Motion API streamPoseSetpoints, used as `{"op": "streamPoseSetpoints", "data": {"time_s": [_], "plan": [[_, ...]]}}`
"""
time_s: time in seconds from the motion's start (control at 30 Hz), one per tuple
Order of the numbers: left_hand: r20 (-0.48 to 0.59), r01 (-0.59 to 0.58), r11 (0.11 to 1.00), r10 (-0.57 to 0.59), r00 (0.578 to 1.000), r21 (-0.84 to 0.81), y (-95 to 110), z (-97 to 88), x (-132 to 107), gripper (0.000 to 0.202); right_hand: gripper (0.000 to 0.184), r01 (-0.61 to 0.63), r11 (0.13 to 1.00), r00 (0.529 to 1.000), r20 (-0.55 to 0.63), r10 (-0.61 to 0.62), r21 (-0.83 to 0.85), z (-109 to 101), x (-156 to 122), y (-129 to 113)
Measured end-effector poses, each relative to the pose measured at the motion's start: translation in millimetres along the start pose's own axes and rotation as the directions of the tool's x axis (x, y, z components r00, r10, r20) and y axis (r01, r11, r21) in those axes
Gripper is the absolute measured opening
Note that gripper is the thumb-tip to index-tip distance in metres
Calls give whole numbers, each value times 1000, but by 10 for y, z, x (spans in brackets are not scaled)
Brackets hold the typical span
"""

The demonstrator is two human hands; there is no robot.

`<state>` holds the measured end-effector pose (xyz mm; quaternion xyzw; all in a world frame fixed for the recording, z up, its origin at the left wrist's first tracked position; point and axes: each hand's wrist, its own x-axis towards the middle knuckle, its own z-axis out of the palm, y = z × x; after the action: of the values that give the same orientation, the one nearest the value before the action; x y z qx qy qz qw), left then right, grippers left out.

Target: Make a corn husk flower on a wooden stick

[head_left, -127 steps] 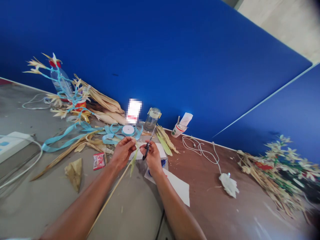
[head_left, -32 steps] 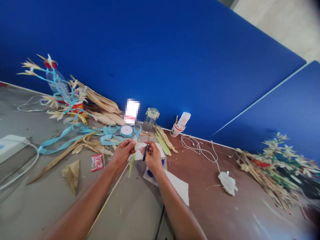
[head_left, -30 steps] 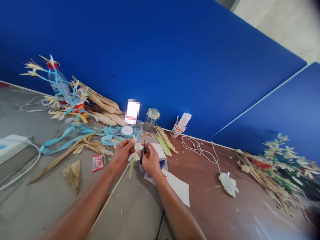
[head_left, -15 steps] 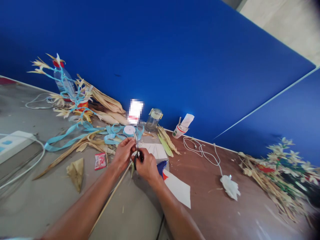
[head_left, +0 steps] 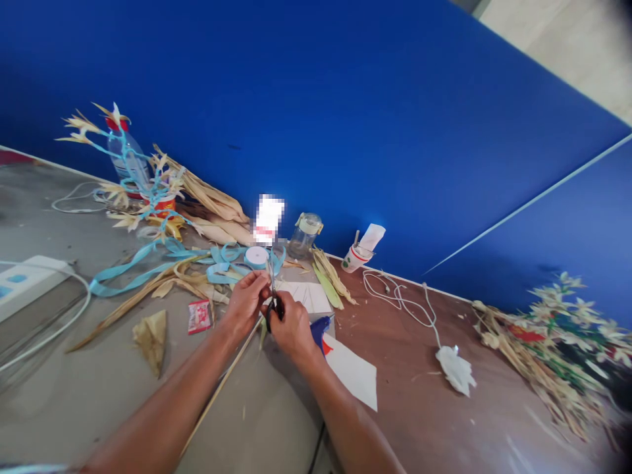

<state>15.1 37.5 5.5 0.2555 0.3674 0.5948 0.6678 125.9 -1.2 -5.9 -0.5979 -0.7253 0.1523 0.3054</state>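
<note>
My right hand [head_left: 294, 329] grips black-handled scissors [head_left: 273, 304], their metal blades pointing away from me and looking nearly closed. Close beside them, the fingers of my left hand [head_left: 247, 301] are pinched together at the blades; what they hold is too small to make out. A long thin stick [head_left: 220, 390] slants from under my hands down toward the lower left. Just beyond the blades are a roll of blue ribbon [head_left: 257, 257] and a white sheet [head_left: 311, 297]. A blue tool with an orange part [head_left: 320, 328] lies partly behind my right wrist.
Corn husks [head_left: 212, 227], loose blue ribbon [head_left: 123, 280] and a blue-stemmed husk-flower branch [head_left: 155, 191] spread on the left. A power strip [head_left: 29, 283] sits at the left edge. Along the blue partition stand a clear jar [head_left: 305, 237] and a paper cup [head_left: 354, 259]. White flowers [head_left: 573, 309] lie right.
The scissor blades appear to have come closer together. Both hands stay in nearly the same place, and the view has shifted slightly.
</note>
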Motion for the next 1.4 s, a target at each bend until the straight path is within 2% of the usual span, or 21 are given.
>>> {"op": "streamPoseSetpoints", "data": {"time_s": [0.17,0.27,0.4,0.53,0.7,0.87,0.97,1.1,1.3,1.4], "plan": [[8,-10,999,10,1000,-37,-10,-24,23,28,32,-1,1000,1000,5,1,32,11,3,13],[21,-35,998,36,999,-48,-23,-40,45,27,29,-35,987,999,6,35,157,24,13,26],[26,-45,996,47,999,-78,-19,-46,54,27,25,-122,892,992,25,123,435,42,34,47],[37,-29,997,32,999,-76,-14,-43,42,28,26,-161,812,986,52,159,561,42,44,46],[26,-94,992,92,995,80,-61,-58,53,28,27,-163,756,981,25,191,633,28,74,44],[49,-176,939,169,984,295,-99,-56,65,25,34,-163,676,958,-48,282,719,9,164,96],[69,-165,922,151,986,350,-113,-38,58,25,40,-162,587,932,-72,355,793,-26,216,134],[88,-136,913,110,990,385,-156,-26,61,28,45,-123,521,920,-99,378,845,-72,250,162],[204,-175,891,96,974,418,-219,-23,59,30,43,-127,540,905,-126,406,832,-93,251,176],[229,-171,889,78,970,424,-219,-14,43,30,41,-131,557,902,-134,410,820,-108,251,183]]}}
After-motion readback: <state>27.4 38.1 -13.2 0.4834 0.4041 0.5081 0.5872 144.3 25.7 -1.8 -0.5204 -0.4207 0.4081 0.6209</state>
